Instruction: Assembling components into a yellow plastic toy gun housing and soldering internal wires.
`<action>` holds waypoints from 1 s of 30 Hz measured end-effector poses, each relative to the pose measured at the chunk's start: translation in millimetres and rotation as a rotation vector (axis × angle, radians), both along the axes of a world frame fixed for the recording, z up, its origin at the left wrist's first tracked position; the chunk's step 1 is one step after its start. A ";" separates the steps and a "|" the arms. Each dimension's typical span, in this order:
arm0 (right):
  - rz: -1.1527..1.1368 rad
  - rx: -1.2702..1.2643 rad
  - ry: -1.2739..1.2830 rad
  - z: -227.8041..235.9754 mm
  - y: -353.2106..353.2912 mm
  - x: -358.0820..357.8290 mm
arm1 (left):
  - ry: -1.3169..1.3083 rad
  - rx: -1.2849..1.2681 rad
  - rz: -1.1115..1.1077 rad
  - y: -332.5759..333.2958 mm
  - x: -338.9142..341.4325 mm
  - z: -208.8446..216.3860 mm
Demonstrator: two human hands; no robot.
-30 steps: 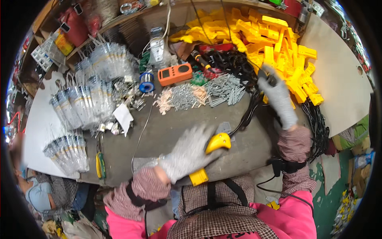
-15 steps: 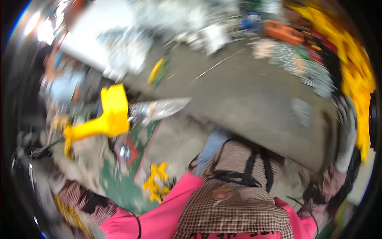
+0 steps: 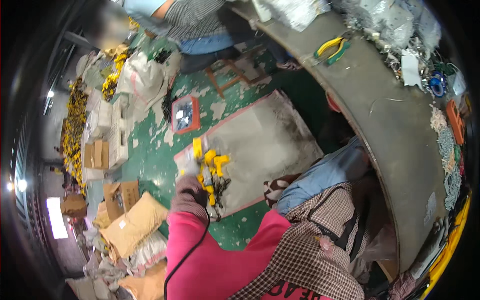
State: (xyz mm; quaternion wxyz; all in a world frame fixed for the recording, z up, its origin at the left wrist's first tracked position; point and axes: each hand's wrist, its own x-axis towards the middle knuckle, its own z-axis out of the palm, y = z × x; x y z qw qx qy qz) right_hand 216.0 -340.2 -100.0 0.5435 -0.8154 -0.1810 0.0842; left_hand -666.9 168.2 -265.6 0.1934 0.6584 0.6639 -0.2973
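Observation:
My left hand (image 3: 189, 168), in a pale glove, reaches down over the floor mat (image 3: 260, 135). It is beside a small pile of yellow plastic tool-like pieces (image 3: 210, 162) with black cords. Blur hides its fingers, so whether it grips one of them is unclear. At the far right, my right hand (image 3: 436, 241), in a grey glove, lies along the table's edge with its fingers stretched out and nothing visible in them. Pliers (image 3: 332, 51) with yellow and green handles lie on the grey table (image 3: 385, 120).
Clear plastic bags (image 3: 395, 25), an orange tool (image 3: 455, 121) and grey screw-like parts (image 3: 448, 172) line the table's far side. An orange-red bin (image 3: 194, 115) stands beyond the mat. Sacks (image 3: 134, 226) and cartons (image 3: 121, 197) are at left. Another person (image 3: 205, 25) sits near a wooden stool (image 3: 225, 77).
The view has swung left toward the floor. A yellow tool-like piece with clear plastic was in the air near my left hand; now that hand is down by the yellow pile.

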 end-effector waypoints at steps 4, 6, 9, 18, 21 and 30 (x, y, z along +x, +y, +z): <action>-0.076 0.386 0.151 24.5 22.5 -44.3 | -1.551 -0.375 -0.495 10.1 95.0 -20.6; 0.039 0.577 0.346 26.0 56.8 -60.1 | -1.270 -0.478 -0.407 43.4 167.3 4.9; -0.133 0.269 0.190 51.1 74.8 -75.1 | -0.823 -0.595 -0.234 40.3 274.2 58.7; -0.079 0.218 0.138 66.0 56.9 -107.1 | -1.223 1.474 -0.395 225.2 591.4 291.8; -0.084 0.213 0.126 73.1 23.8 -120.8 | -1.792 1.256 -0.336 255.8 601.4 264.5; -0.089 0.409 0.150 109.2 72.4 -36.0 | -1.435 0.975 -0.611 74.5 618.9 240.1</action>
